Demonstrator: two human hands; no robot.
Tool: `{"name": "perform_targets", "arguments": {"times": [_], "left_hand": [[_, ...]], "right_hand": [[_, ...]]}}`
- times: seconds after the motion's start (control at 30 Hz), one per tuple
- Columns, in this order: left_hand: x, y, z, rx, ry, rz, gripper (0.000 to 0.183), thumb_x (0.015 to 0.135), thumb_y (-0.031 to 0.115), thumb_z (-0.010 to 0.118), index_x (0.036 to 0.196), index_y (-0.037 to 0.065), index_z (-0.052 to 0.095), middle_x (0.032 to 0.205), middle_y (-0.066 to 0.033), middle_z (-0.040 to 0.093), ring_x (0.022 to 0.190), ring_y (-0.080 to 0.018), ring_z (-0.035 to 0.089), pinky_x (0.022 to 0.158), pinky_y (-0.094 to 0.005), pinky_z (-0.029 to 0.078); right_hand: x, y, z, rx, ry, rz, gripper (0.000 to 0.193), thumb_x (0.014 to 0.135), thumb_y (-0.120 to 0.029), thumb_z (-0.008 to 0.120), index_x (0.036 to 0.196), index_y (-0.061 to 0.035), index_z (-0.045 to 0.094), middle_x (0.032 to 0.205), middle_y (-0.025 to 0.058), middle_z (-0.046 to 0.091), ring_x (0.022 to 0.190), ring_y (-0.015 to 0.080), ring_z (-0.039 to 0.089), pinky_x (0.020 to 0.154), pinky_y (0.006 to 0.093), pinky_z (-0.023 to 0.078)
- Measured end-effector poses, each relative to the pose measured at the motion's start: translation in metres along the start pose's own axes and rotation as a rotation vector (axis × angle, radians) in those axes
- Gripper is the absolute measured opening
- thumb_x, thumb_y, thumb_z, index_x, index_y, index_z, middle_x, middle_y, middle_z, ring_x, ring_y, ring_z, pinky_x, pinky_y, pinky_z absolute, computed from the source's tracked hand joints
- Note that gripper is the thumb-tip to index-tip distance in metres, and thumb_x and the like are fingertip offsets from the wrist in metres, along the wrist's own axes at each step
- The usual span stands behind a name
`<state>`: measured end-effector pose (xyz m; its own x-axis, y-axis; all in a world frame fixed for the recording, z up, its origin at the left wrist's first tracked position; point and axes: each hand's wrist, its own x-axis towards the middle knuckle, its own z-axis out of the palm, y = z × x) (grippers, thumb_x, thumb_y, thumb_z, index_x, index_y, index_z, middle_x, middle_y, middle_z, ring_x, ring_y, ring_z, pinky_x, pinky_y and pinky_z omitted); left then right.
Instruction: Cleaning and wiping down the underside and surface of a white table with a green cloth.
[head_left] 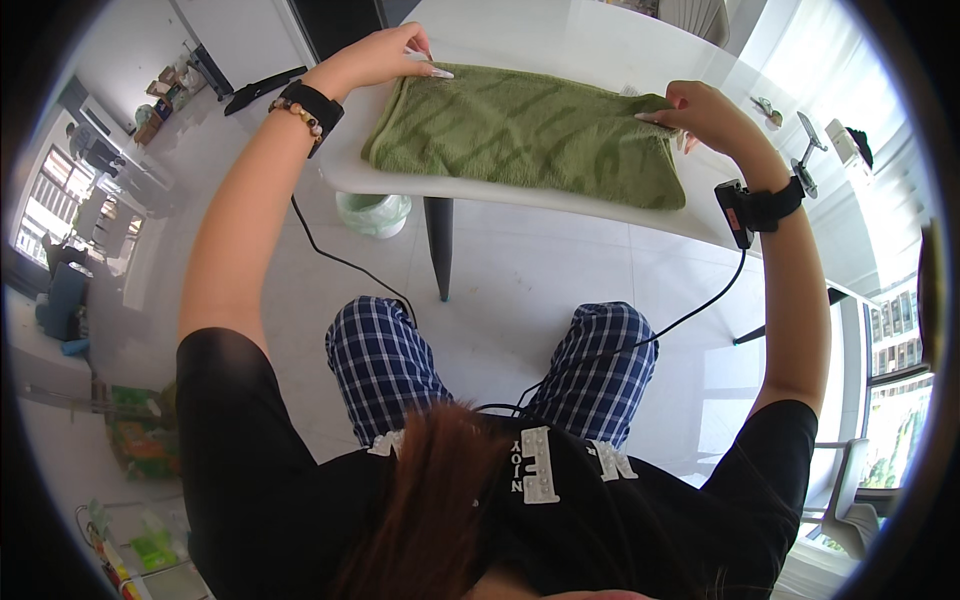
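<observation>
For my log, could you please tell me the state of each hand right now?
Left hand: closed on the green towel, near its far left corner.
Right hand: closed on its far right corner.

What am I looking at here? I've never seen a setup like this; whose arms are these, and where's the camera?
There is no robot: these are a person's own bare hands. The single picture comes from a wide fisheye camera on their head, looking down, so straight edges bend near the rim. A green towel lies on the white table. The right hand pinches its far right corner; the left hand touches the far left corner, though its grip is unclear. Both wrists wear black straps.
</observation>
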<state>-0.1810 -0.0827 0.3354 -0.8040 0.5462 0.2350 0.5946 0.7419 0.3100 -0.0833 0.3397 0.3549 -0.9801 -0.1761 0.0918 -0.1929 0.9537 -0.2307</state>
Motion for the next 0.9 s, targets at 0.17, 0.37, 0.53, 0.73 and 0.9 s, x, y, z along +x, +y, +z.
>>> {"name": "perform_targets", "arguments": {"times": [0.17,0.37,0.53,0.73,0.9], "left_hand": [[0.007,-0.023,0.001,0.024,0.058,0.065,0.044,0.082,0.038,0.076,0.106,0.007,0.056,0.115,-0.0169,0.056,0.114,-0.0330,0.056,0.092,-0.0407,0.047],[0.008,-0.016,0.004,0.029,0.044,0.014,0.049,0.079,0.042,0.078,0.107,0.007,0.058,0.115,-0.0174,0.056,0.109,-0.0313,0.056,0.091,-0.0405,0.047],[0.005,-0.018,0.004,-0.021,0.024,-0.058,0.053,0.076,0.044,0.079,0.106,0.006,0.059,0.114,-0.0167,0.057,0.105,-0.0283,0.057,0.087,-0.0370,0.047],[0.009,-0.009,0.005,0.002,-0.032,-0.080,0.041,0.079,0.042,0.077,0.088,0.004,0.064,0.095,-0.0114,0.061,0.092,-0.0223,0.057,0.079,-0.0344,0.046],[0.002,-0.009,0.003,0.104,0.017,0.033,0.038,0.083,0.041,0.073,0.082,0.005,0.063,0.082,-0.0061,0.056,0.075,-0.0180,0.051,0.066,-0.0314,0.041]], "right_hand": [[-0.002,0.000,0.003,-0.124,0.102,-0.095,0.036,0.086,-0.033,0.073,0.088,0.0020,0.062,0.076,0.0113,0.063,0.061,0.0179,0.063,0.050,0.0295,0.054],[-0.015,-0.004,0.000,-0.023,0.093,-0.042,0.044,0.084,-0.044,0.072,0.079,-0.0018,0.059,0.077,0.0141,0.064,0.064,0.0264,0.064,0.059,0.0370,0.052],[-0.019,-0.016,-0.006,-0.016,0.019,0.011,0.035,0.087,-0.029,0.072,0.093,0.0034,0.061,0.076,0.0134,0.063,0.054,0.0191,0.065,0.051,0.0286,0.054],[-0.020,-0.006,-0.004,0.040,0.104,-0.050,0.038,0.087,-0.035,0.070,0.077,-0.0014,0.056,0.072,0.0124,0.064,0.058,0.0236,0.066,0.055,0.0327,0.053],[-0.024,-0.003,-0.002,-0.047,0.122,-0.098,0.030,0.090,-0.029,0.068,0.082,-0.0010,0.058,0.068,0.0092,0.062,0.057,0.0204,0.066,0.053,0.0288,0.052]]}}
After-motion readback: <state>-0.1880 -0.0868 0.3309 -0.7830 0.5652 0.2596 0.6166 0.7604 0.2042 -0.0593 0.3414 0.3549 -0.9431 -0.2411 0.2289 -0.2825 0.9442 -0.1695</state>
